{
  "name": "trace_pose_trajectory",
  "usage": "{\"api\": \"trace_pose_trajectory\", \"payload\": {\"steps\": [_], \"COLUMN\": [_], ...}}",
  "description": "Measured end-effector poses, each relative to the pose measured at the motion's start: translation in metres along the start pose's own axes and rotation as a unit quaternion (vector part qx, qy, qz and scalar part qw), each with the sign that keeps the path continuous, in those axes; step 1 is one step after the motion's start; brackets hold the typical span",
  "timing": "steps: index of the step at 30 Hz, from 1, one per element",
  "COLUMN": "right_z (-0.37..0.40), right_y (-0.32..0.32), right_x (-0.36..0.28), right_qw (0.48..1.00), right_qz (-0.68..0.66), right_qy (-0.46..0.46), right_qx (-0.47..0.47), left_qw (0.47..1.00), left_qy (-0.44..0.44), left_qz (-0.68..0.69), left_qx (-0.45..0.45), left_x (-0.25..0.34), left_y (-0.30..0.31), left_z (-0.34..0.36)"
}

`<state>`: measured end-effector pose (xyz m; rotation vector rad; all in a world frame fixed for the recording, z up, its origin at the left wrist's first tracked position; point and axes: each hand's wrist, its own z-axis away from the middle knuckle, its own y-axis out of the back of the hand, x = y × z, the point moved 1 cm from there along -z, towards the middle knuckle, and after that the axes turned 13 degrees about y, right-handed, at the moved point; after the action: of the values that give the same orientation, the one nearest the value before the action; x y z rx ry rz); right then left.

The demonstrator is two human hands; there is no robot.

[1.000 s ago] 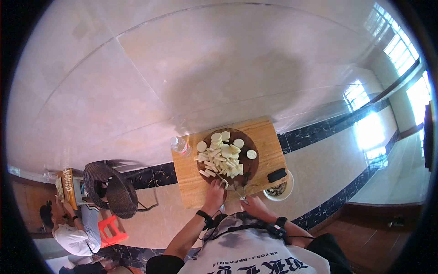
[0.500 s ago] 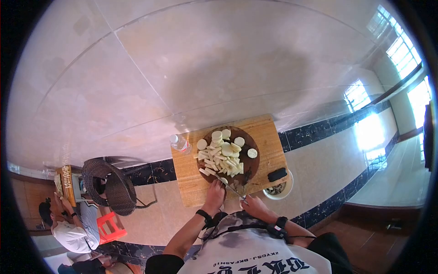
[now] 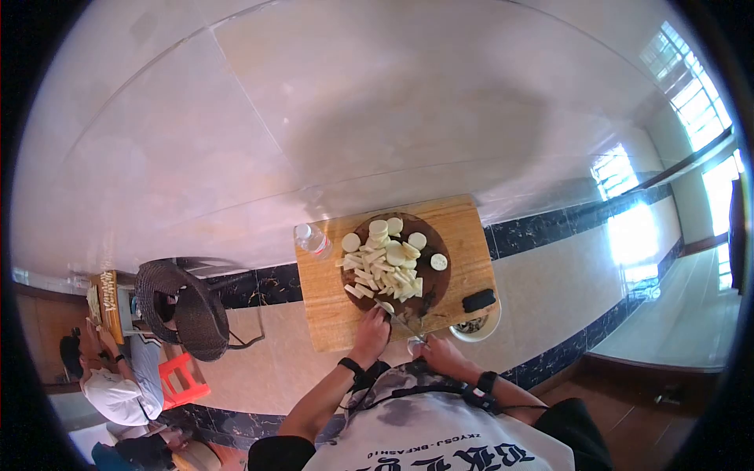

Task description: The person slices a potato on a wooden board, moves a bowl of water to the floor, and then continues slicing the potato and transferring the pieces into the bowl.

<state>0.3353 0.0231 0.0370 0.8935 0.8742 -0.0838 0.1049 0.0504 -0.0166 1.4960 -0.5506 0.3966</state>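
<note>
On a round dark cutting board (image 3: 441,286) lies a heap of pale cut sticks (image 3: 381,275), with several thick round slices (image 3: 417,241) of the same pale vegetable around it. My left hand (image 3: 371,336) is closed at the board's near edge, fingertips on a small pale vegetable slice (image 3: 388,307). From the right, my right hand (image 3: 442,355) grips the handle of a knife (image 3: 407,326). Its blade slants up and left, its tip beside the slice at my left fingertips. My fingers partly cover the slice.
The board rests on a wooden table (image 3: 322,314). A clear plastic bottle (image 3: 314,242) stands at its left; a black object (image 3: 478,300) lies at the right edge above a white bowl (image 3: 493,323). At left are a wicker chair (image 3: 200,322), a red stool (image 3: 182,381) and a seated person (image 3: 118,396).
The view has shifted slightly. My left hand still holds the slice and my right hand the knife, with the blade close to the slice in both frames.
</note>
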Motion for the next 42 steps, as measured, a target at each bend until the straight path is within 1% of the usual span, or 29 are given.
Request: {"api": "trace_pose_trajectory", "payload": {"steps": [3,6,9,12,15,18,21,24,27,30,33,39,42], "right_z": [-0.016,-0.02,-0.014,-0.008,-0.002,0.0,-0.002,-0.005,-0.005,-0.005,0.0,0.009,0.014], "right_y": [-0.008,-0.01,-0.005,-0.021,0.016,0.016,0.004,0.001,-0.005,-0.007,-0.007,0.0,0.017], "right_x": [0.012,0.01,0.0,0.022,-0.016,-0.014,-0.005,-0.009,-0.002,0.004,0.004,-0.002,-0.017], "right_qw": [0.998,0.993,0.997,0.997,0.999,0.996,0.995,0.994,0.995,0.995,0.994,0.997,0.995], "right_qz": [0.015,-0.083,-0.01,-0.035,-0.008,-0.02,-0.072,-0.065,-0.068,-0.066,-0.088,-0.048,-0.045], "right_qy": [0.065,-0.059,0.046,-0.056,-0.02,0.033,-0.003,-0.073,-0.063,-0.063,-0.033,-0.034,-0.086], "right_qx": [0.022,0.059,0.063,0.048,0.041,0.08,0.067,0.041,0.048,0.027,0.05,0.044,0.01], "left_qw": [1.0,1.0,0.999,0.999,0.999,0.999,0.998,0.998,0.998,0.998,0.998,0.998,0.999], "left_qy": [-0.005,-0.017,-0.028,-0.034,-0.037,-0.04,-0.038,-0.042,-0.041,-0.04,-0.048,-0.047,-0.035], "left_qz": [0.002,-0.008,-0.006,-0.016,-0.02,-0.023,-0.038,-0.048,-0.045,-0.036,-0.028,-0.001,-0.003], "left_qx": [-0.004,0.004,0.017,0.011,0.009,0.019,0.018,0.02,0.029,0.026,0.028,0.036,0.023], "left_x": [0.001,0.002,0.001,0.0,0.001,0.004,0.001,-0.001,-0.001,0.0,-0.001,0.0,0.001], "left_y": [0.002,0.005,0.006,0.01,0.009,0.011,0.006,0.003,0.002,0.003,0.001,0.002,0.005], "left_z": [0.0,-0.002,-0.003,-0.004,-0.002,-0.004,-0.005,-0.004,-0.003,-0.002,-0.001,-0.001,0.001]}}
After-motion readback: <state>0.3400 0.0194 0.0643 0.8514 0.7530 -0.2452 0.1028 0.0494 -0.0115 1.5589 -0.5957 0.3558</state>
